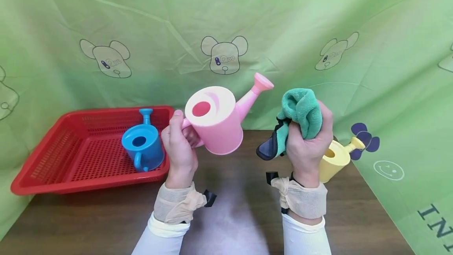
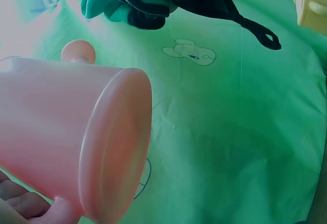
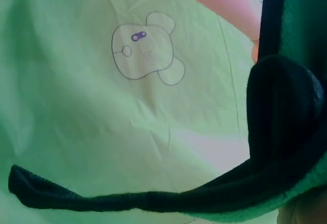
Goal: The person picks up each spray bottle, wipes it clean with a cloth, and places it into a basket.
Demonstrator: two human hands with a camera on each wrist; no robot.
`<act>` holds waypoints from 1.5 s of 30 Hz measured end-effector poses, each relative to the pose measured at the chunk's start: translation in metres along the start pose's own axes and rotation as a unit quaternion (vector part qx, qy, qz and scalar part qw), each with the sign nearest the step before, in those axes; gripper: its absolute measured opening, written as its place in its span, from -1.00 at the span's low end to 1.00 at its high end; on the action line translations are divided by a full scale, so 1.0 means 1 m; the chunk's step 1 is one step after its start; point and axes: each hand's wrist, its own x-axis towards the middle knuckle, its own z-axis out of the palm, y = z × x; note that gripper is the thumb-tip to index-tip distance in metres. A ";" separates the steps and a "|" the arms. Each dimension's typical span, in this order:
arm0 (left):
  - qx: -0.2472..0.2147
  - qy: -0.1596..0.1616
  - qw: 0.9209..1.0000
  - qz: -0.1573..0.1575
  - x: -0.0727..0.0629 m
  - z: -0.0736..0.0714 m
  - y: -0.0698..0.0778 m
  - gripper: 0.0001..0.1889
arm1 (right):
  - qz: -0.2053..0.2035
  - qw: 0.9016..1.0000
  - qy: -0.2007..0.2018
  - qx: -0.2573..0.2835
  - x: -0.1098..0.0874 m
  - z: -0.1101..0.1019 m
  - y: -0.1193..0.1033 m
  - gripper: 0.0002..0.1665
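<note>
A pink watering can (image 1: 223, 129) is up off the table, its spout pointing up and to the right. My left hand (image 1: 179, 145) grips it by the handle, fingers curled round. In the left wrist view the can's base (image 2: 120, 147) faces the camera. To the right, my right hand (image 1: 309, 145) holds a bunched green cloth (image 1: 301, 109) with dark edging, apart from the can. A dark end of the cloth hangs below the hand on the left. Behind the right wrist stands a yellow watering can (image 1: 334, 160), partly hidden by the hand and forearm.
On the left of the wooden table (image 1: 233, 196) sits a red plastic basket (image 1: 42, 164) with a perforated bottom. A blue watering can (image 1: 145, 148) stands upright at its right end. A green printed sheet (image 1: 162, 62) hangs behind and along the sides.
</note>
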 end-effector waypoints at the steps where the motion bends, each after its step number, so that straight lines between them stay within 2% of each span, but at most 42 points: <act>1: -0.001 0.003 1.000 0.001 0.000 0.000 0.001 -0.46 | 0.000 1.000 0.005 -0.002 0.000 0.001 0.000 -0.60; 7: -0.011 0.018 1.000 0.008 -0.001 -0.003 0.002 -0.45 | -0.001 1.000 0.012 -0.021 -0.001 0.005 0.005 -0.57; 13: 0.000 0.009 1.000 0.017 -0.001 -0.001 0.000 -0.46 | 0.036 0.998 0.025 -0.034 -0.003 0.001 0.009 -0.28; 18: 0.005 0.012 1.000 0.021 0.001 0.000 0.001 -0.46 | 0.041 0.998 0.044 -0.028 -0.003 0.003 0.005 -0.46; 21: 0.012 0.017 1.000 0.018 0.002 -0.001 0.002 -0.47 | 0.030 0.998 0.040 -0.044 -0.003 0.002 0.005 -0.49; 26: 0.017 0.021 1.000 0.017 0.003 -0.002 0.005 -0.47 | -0.013 0.997 -0.019 -0.079 -0.006 0.000 0.010 -0.45; 31: 0.015 0.028 0.999 0.017 0.004 -0.005 0.006 -0.46 | -0.055 0.988 -0.093 -0.111 -0.012 0.004 0.012 -0.38; 39: 0.017 0.035 0.999 0.021 0.004 -0.006 0.008 -0.46 | -0.065 0.973 -0.197 -0.104 -0.023 0.020 0.011 -0.57; 45: 0.012 0.033 0.999 0.040 0.003 -0.003 0.005 -0.45 | -0.051 0.950 -0.257 -0.170 -0.034 0.030 0.011 -0.39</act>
